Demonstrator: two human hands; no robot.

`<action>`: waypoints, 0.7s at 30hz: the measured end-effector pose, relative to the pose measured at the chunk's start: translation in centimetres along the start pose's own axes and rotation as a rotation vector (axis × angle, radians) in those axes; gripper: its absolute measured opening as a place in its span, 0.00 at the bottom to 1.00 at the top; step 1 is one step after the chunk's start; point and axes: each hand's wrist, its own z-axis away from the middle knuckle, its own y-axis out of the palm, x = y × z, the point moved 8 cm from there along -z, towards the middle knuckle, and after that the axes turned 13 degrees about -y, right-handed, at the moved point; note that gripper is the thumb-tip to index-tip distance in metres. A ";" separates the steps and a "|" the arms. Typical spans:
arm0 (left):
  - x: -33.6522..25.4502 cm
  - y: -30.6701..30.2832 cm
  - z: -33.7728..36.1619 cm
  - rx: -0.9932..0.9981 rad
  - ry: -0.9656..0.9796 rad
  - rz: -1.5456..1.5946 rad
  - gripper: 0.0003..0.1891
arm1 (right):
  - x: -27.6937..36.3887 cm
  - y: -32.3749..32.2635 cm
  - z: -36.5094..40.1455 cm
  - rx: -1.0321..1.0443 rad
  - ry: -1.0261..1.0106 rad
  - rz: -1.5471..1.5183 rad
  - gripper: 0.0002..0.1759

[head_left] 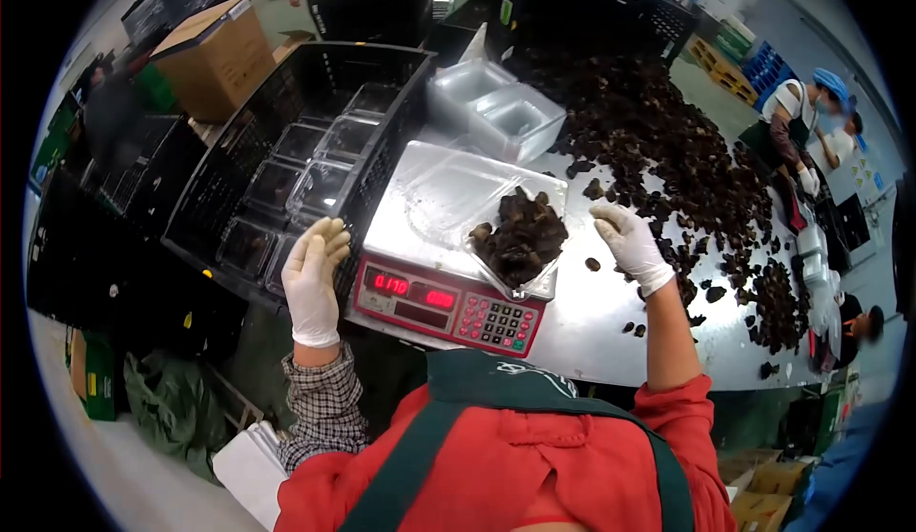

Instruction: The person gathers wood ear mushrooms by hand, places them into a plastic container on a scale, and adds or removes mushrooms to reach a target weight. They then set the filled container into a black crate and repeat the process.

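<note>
On the steel pan of a red digital scale sits a clear plastic tray heaped with dark, crinkled pieces that look like wood ear mushrooms. The scale's red display reads about 0.170 on its left side. My left hand, in a white glove, is raised left of the scale with its fingers stretched and nothing in it. To the right of the tray hovers my gloved right hand, apart from it. Its fingers are loosely bent and spread from the thumb, with nothing visible in them.
A black crate at left holds several clear lidded boxes. Stacked clear trays stand behind the scale. A large mushroom pile covers much of the steel table. Co-workers stand at far right.
</note>
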 end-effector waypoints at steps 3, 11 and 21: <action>3.8 2.5 0.0 0.239 -0.174 0.128 0.22 | -1.6 0.6 0.0 0.028 0.107 -0.022 0.14; 12.3 9.7 -3.0 0.363 -0.721 0.533 0.48 | -4.3 3.8 0.6 0.141 0.197 -0.038 0.18; 2.5 15.4 -1.3 0.508 0.553 -0.478 0.37 | -5.7 3.0 0.6 -0.071 0.323 -0.661 0.42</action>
